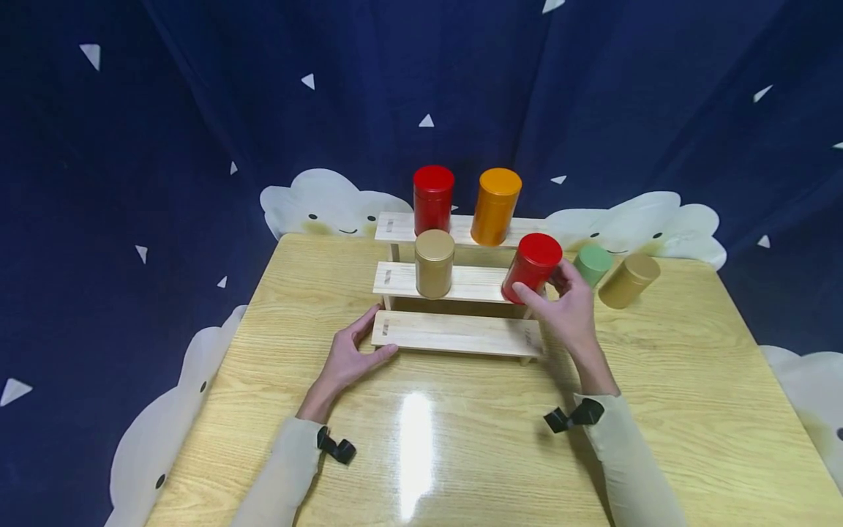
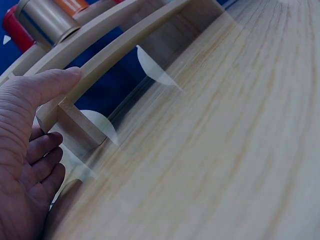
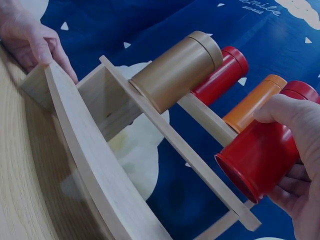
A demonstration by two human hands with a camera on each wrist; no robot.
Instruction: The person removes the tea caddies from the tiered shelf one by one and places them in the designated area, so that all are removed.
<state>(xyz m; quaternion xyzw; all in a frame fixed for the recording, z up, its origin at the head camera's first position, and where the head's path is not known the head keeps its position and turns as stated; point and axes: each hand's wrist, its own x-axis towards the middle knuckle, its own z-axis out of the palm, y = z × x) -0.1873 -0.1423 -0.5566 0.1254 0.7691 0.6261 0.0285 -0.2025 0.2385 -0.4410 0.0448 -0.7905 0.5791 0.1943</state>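
Right hand [image 1: 570, 313] curled round lidded red canister [image 1: 535, 260]; contents hidden, top up, long axis near-upright. Left hand [image 1: 349, 357], half-open, grips wooden rack [image 1: 457, 333].

We are holding our left arm [image 1: 283, 476] and our right arm [image 1: 635, 461] out in front, both slanting in toward each other. Our left grip [image 1: 345, 356] is making a wide C, its left thumb [image 2: 50, 86] sticking out and its lower fingers [image 2: 42, 164] bending softly. Our right grip [image 1: 569, 311] is sitting farther forward and holding on, its right thumb [image 3: 282, 111] facing its bent fingers [image 3: 295, 185].
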